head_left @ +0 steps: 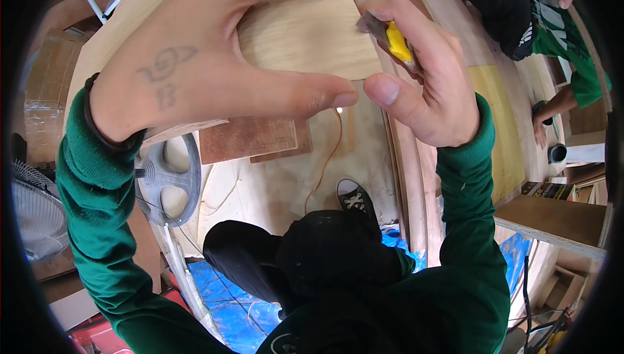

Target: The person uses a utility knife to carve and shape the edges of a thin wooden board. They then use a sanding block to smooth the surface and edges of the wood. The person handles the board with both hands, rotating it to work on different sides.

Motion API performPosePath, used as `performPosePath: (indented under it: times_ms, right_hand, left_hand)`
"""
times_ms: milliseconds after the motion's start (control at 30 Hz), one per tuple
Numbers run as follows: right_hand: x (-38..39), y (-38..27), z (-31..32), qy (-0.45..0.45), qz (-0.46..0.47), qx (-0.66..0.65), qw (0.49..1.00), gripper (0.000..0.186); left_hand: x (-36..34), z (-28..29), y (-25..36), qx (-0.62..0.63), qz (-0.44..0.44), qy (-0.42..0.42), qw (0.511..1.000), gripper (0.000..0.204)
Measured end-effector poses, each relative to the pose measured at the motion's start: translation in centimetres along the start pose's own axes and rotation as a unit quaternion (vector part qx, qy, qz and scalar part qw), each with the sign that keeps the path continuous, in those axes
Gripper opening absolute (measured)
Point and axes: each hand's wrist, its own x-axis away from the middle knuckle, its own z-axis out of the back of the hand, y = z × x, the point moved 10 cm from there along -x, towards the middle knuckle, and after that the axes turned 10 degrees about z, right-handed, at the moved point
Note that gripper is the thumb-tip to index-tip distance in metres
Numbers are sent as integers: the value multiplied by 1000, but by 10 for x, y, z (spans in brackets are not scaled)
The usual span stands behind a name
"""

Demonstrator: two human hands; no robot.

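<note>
My left hand (195, 55) is raised close to the camera, its thumb and index finger spread wide around an open gap. It is over a pale plywood panel (305, 35), and its index fingertip reaches toward a dark piece at the top edge. In the curled fingers of my right hand (435, 68) is a small yellow tool (398, 43) with a dark, flat end; its exact kind is unclear. My right thumb is apart from it, pointing toward the left thumb. Long reddish wood strips (416, 178) run beneath the right hand.
Brown wood blocks (247, 138) lie below my left hand, beside a grey wheel-like part (170, 178). A fan (40, 211) stands at far left. At right, another person (565, 42) in green leans over the boards. An orange cord (325, 169) and blue sheeting (227, 299) lie below.
</note>
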Motion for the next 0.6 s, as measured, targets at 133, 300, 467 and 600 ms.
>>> performPosePath:
  times_ms: [133,300,467,600]
  right_hand:
    - [-1,0,-3,-24,-2,3,1000,64]
    - [-2,-3,1,-17,-5,5,1000,62]
    - [-1,-3,0,-27,-10,-5,1000,61]
    - [1,-1,-1,-16,0,-13,1000,61]
  left_hand:
    - [0,-6,-15,-38,61,-16,997,95]
    - [0,-4,-7,-51,39,0,998,95]
    - [-2,1,-9,-17,7,-21,1000,95]
    - [-1,-1,-12,-22,43,-21,999,94]
